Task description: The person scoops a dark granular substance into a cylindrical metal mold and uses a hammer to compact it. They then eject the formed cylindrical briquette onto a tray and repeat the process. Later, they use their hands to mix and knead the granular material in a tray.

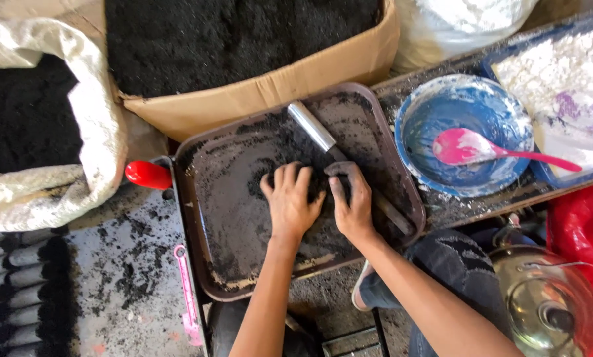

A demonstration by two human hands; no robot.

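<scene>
Both hands work in the middle of a brown tray that is dusted with black powder. The left hand lies palm down with the fingers spread a little and curved over a small heap of black powder, pressing on it and gripping nothing. The right hand is just beside it, its blackened fingers bent inward toward the same heap; whether they pinch some powder I cannot tell, because the backs of the hands hide it. A metal tube with a dark rod lies slanted across the tray, touching the far side of the right hand. I judge that the step in hand is gathering and compacting the loose powder into one lump. The next move would call for an even squeeze from both sides, since such a dry heap may crumble when lifted. Behind the tray stands a cardboard box full of black powder, to the left a white sack of the same, and to the right a blue bowl with white paste and a pink spoon.
</scene>
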